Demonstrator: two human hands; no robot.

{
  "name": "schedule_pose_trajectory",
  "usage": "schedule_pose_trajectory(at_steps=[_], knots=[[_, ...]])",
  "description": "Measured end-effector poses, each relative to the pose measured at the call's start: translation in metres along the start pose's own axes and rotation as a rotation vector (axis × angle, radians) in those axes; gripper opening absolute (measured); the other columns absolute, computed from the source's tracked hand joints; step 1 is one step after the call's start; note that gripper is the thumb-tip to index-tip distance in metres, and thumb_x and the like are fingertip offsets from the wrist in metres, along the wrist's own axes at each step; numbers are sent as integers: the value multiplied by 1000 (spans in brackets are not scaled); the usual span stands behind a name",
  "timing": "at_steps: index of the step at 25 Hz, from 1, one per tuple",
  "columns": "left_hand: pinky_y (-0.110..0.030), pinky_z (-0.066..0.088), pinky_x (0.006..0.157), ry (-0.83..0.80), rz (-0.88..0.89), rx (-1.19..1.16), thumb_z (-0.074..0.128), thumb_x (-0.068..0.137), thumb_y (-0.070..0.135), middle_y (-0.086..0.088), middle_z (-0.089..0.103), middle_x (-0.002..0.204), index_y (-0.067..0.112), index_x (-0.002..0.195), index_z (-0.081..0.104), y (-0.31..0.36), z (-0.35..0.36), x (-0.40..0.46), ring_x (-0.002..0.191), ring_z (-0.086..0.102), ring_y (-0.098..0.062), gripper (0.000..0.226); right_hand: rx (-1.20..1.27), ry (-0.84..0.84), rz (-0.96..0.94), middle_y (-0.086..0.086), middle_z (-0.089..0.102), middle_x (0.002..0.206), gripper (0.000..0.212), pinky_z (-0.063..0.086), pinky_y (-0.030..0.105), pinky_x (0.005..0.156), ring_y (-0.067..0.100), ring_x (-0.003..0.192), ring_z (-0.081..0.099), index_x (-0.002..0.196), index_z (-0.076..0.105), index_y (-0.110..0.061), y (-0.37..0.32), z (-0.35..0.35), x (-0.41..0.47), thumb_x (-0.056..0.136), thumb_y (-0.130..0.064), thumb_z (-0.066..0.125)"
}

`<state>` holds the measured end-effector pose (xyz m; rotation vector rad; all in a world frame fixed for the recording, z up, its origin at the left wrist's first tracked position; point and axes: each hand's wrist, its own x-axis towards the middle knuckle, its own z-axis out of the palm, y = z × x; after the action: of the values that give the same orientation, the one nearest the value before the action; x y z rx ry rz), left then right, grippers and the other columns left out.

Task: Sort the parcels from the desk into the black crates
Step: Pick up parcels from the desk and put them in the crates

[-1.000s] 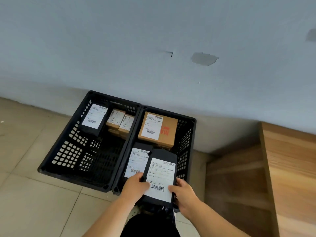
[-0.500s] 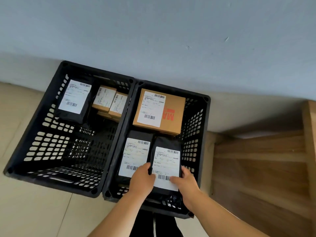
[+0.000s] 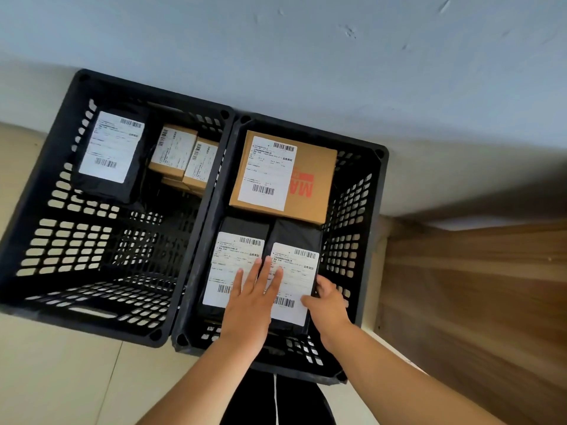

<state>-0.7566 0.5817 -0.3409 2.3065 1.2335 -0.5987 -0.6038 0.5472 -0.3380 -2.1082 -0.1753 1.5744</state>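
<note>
Two black crates stand side by side on the floor against the wall. In the right crate [image 3: 365, 185] a black parcel with a white label [image 3: 294, 271] lies beside another black labelled parcel [image 3: 233, 259], with a brown box [image 3: 316, 167] behind them. My left hand [image 3: 254, 296] lies flat with straight fingers across both black parcels. My right hand [image 3: 328, 305] grips the right edge of the right parcel, thumb on its label. The left crate [image 3: 61, 240] holds a black parcel [image 3: 110, 148] and small brown boxes [image 3: 184, 154].
A wooden desk side [image 3: 475, 302] stands to the right of the crates. A pale wall [image 3: 306, 56] runs behind them. Beige floor tiles [image 3: 55, 378] lie in front, and my dark trousers [image 3: 276, 400] show at the bottom.
The black parcel went down into the right crate beside the other black one. My left hand let go of it and now lies flat on top; the camera came closer.
</note>
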Motion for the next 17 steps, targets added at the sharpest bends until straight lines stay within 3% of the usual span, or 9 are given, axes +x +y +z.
schedule_pose_trajectory(at_steps=[4, 9, 17], knots=[[-46, -27, 107, -84, 24, 45, 53, 94, 33, -4, -45, 143, 24, 131, -43, -9, 1, 5, 127, -45, -23, 103, -291, 34, -83, -5, 64, 124, 56, 43, 3, 55, 2, 90, 55, 133, 53, -27, 1, -4, 2, 87, 5, 53], [-48, -19, 112, -111, 46, 63, 52, 93, 39, -3, -41, 144, 24, 138, -34, -12, -6, 6, 132, -38, -24, 98, -546, -1, -124, -5, 67, 110, 68, 51, 22, 54, 13, 75, 66, 143, 35, -42, 4, -5, -2, 90, -4, 51], [-51, -17, 111, -142, 114, 126, 55, 92, 37, -5, -29, 154, 27, 150, -13, -16, -6, 5, 141, -28, -27, 90, -756, 48, -163, 0, 67, 108, 66, 57, 31, 62, 16, 76, 63, 148, 24, -37, 3, -1, -9, 93, -11, 50]])
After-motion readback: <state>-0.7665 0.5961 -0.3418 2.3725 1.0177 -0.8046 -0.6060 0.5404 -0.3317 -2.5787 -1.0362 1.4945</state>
